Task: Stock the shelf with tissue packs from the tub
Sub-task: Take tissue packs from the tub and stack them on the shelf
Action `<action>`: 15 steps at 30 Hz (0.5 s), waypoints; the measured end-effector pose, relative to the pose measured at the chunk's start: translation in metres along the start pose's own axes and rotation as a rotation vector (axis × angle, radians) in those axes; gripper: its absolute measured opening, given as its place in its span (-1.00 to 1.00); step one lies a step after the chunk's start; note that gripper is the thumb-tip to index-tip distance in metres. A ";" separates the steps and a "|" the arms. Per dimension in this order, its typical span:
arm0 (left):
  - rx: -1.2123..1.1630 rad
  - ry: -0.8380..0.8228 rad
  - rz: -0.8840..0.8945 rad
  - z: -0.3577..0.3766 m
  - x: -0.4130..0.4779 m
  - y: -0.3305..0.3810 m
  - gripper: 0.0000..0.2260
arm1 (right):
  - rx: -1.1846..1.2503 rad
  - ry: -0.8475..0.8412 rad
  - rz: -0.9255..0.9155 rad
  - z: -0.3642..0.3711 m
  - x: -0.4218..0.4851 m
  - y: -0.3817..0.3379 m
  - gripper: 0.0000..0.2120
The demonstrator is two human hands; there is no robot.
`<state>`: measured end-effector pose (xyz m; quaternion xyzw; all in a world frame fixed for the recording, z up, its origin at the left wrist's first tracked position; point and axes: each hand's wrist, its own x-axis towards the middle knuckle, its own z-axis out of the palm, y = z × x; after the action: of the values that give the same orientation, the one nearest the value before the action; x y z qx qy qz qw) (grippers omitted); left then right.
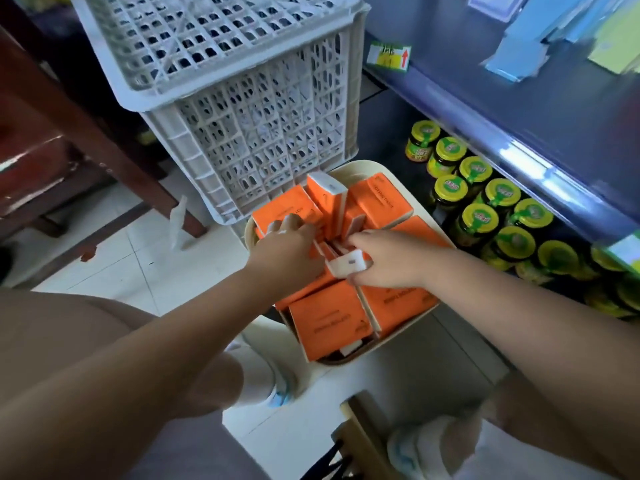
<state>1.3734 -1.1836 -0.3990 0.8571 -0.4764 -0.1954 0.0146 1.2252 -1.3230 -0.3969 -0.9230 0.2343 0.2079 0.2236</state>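
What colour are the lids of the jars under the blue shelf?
Yellow with green tabs: the glass jars' round lids, head view.

The tissue packs (329, 317) are orange with white ends, in a cream tub (363, 167). The crates (242, 133) are white lattice. The jars (479, 220) have yellow-and-green lids under a dark blue shelf (519, 109).

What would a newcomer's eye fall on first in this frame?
The bright orange tissue packs crammed into the cream tub at centre, with both hands in among them: the right hand pinches a white-ended pack, and the left hand reaches in beside it. Behind the tub stand stacked white lattice crates; at right are rows of yellow-lidded jars.
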 end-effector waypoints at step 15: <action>0.188 -0.205 0.252 -0.018 0.012 -0.006 -0.42 | -0.020 0.118 0.058 -0.009 0.013 0.035 -0.49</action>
<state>1.3906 -1.1931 -0.3880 0.7638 -0.5951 -0.2330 -0.0899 1.2200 -1.3602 -0.4071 -0.9287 0.2716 0.1615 0.1941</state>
